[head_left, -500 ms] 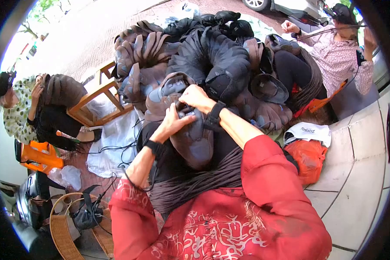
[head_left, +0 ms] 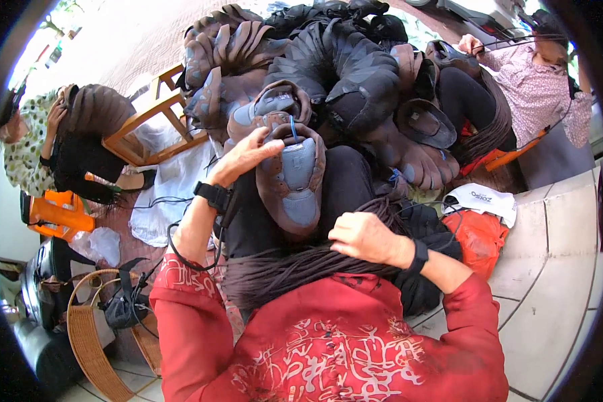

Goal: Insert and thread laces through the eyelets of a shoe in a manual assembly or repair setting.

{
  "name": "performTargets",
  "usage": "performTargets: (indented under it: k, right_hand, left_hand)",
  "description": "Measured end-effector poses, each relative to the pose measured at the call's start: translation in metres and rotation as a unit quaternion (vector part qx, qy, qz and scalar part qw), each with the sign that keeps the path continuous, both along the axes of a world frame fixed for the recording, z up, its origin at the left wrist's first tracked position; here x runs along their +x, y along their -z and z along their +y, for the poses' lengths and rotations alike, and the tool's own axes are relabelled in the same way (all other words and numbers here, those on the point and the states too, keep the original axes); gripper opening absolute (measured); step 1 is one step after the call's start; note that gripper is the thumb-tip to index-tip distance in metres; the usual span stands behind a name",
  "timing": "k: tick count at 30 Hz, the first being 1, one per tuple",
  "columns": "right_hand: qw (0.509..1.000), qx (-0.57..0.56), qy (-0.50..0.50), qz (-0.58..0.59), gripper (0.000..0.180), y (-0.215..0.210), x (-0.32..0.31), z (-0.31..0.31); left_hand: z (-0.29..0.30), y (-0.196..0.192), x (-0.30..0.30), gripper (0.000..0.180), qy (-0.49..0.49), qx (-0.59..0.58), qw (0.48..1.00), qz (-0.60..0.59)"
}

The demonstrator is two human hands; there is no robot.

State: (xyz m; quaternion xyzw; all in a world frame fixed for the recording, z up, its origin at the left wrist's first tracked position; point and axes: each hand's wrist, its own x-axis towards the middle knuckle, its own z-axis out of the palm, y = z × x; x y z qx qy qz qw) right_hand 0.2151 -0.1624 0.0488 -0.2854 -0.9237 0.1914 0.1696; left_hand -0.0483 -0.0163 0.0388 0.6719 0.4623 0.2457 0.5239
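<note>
A brown and blue-grey shoe upper (head_left: 298,175) rests on my lap, toe end toward me, with a thin blue tie (head_left: 293,127) at its collar. My left hand (head_left: 246,158) grips its upper left edge, thumb across the opening. Over my thighs lies a thick bundle of dark shoelaces (head_left: 281,275). My right hand (head_left: 368,238) is at the right part of that bundle, fingers curled in a pinch on the laces; the fingertips are partly hidden. Just beyond the held piece sits another brown and blue upper (head_left: 269,107).
Large stacks of black uppers (head_left: 335,70) and brown uppers (head_left: 231,47) fill the space ahead. A person (head_left: 37,134) sits at left by a wooden stool frame (head_left: 157,117), another person (head_left: 516,84) at right. An orange bag (head_left: 476,234) and white cap (head_left: 479,201) lie right.
My right hand has left the shoe upper and moved down right to the lace bundle. My left hand has shifted up and left on the upper, whose blue-grey tongue now shows.
</note>
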Motion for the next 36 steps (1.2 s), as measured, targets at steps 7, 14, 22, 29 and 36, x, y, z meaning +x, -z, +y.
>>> performTargets:
  k: [7,14,22,29,36]
  right_hand:
    - [0.976,0.117,0.046,-0.175,0.011,0.002,0.006,0.003]
    - [0.992,-0.063,0.01,0.106,0.015,0.041,0.005,0.001]
    - [0.978,-0.079,0.038,0.191,0.014,-0.037,-0.003,-0.033]
    - [0.978,-0.008,0.12,0.171,0.012,-0.039,0.047,-0.01]
    - [0.907,0.042,0.375,0.188,0.009,-0.028,0.117,0.007]
  left_hand:
    - [-0.047,-0.069,0.011,0.021,-0.172,0.13,0.969,-0.12]
    - [-0.139,-0.079,0.02,0.027,-0.026,0.014,0.996,-0.085]
    - [-0.169,-0.041,0.06,0.027,0.087,-0.049,0.983,-0.157]
    - [-0.169,-0.078,0.052,0.018,0.033,-0.16,0.985,-0.048]
    - [-0.174,-0.069,0.007,0.017,-0.034,-0.194,0.978,-0.067]
